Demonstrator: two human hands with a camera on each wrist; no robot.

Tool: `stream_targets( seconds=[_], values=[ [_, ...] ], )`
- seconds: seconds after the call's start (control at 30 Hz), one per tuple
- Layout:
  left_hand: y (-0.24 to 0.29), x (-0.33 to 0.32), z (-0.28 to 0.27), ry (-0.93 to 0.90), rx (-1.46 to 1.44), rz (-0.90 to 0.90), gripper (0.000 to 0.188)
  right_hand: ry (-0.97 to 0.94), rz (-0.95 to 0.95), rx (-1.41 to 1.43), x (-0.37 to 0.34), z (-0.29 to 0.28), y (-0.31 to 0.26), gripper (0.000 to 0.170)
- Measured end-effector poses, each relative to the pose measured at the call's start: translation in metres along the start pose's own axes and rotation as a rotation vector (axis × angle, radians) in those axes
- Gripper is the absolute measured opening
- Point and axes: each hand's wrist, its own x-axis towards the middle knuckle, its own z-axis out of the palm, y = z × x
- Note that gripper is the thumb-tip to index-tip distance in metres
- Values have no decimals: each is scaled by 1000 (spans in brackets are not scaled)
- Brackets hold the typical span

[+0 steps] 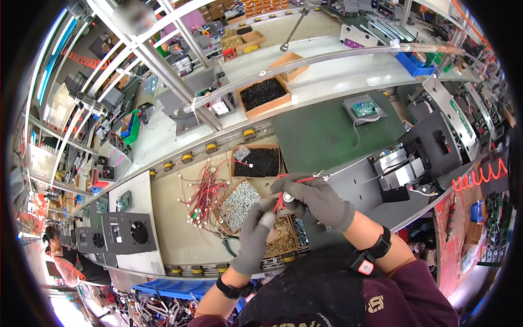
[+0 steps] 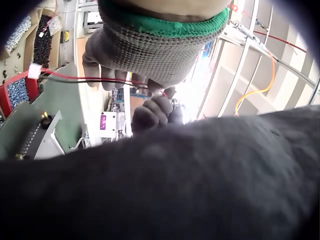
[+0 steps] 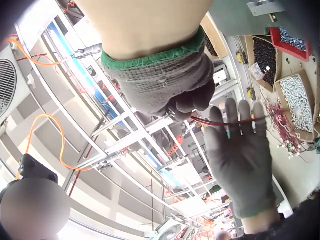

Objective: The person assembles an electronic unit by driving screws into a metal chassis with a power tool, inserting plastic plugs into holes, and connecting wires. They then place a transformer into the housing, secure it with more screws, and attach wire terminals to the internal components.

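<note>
Both hands wear grey gloves. In the head view, my right hand [image 1: 321, 201] grips a red-and-black wire lead near a small round silvery part [image 1: 288, 197]. Its curled fingers pinch the lead [image 3: 215, 123] in the right wrist view. My left hand [image 1: 253, 237] is close beside it; seen by the right wrist camera, the left hand [image 3: 242, 160] has its fingers straight, with the lead running across them. A white connector [image 2: 35, 71] ends the lead in the left wrist view. What the round part is, I cannot tell.
A pile of red wire leads [image 1: 204, 191] lies left of boxes of black screws [image 1: 257, 162], silvery screws [image 1: 239, 204] and brass screws [image 1: 280, 237]. Beyond the hands are a green mat [image 1: 321, 136] and a dark metal housing [image 1: 354, 188]. Roller rails edge the bench.
</note>
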Motion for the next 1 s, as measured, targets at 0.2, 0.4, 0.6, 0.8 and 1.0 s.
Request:
stream_targets(
  seconds=[0.2,0.4,0.6,0.8,1.0],
  values=[
    [50,32,-3,-79,451,425,24,-184,161,-380,-3,2,5,30],
    [38,38,9,-108,350,260,13,-185,137,-331,-10,-2,22,28],
    [36,43,7,50,-133,63,10,-124,42,-403,-22,-19,43,24],
    [34,38,14,-81,132,167,8,267,-147,-303,-13,-47,8,23],
    [30,42,30,-135,109,71,10,109,-137,-55,-9,-40,-1,28]
  ],
)
